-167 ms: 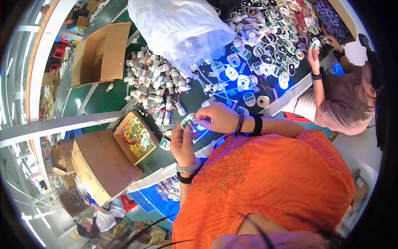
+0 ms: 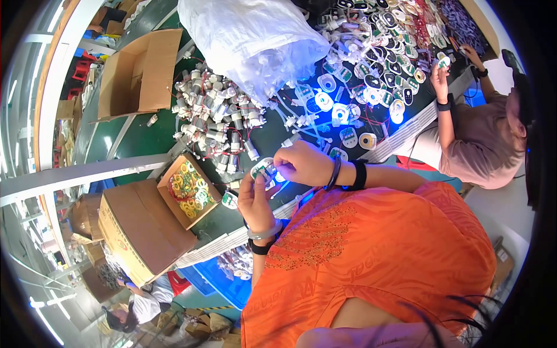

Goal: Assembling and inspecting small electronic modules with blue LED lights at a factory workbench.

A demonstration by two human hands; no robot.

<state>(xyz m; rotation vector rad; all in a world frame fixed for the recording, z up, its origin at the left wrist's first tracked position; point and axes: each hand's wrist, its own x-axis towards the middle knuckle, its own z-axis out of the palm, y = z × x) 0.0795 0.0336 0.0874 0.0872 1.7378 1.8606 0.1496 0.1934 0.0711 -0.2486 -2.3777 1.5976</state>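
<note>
A white oval housing with a green circuit board (image 2: 263, 166) is gripped by its edge between the fingers of my left hand (image 2: 255, 206). My right hand (image 2: 304, 163) is pinched at the housing's right side, on a small piece its fingers hide. Blue light glows just below those fingertips. Beside my left wrist, a similar board piece (image 2: 230, 200) lies on the dark green table. Just beyond my hands is a heap of small motors (image 2: 217, 116), white and grey with red wires.
A large white plastic bag (image 2: 249, 40) of clear parts lies at the back. Many board housings (image 2: 377, 75) spread rightward, some lit blue. At left stand a carton of coloured rings (image 2: 191, 191), a closed carton (image 2: 145, 226) and an open box (image 2: 139, 75). A co-worker (image 2: 481, 133) sits right.
The housing in my left hand has tilted and shifted slightly up and left. My right hand has barely moved. The co-worker's far hand has shifted a little.
</note>
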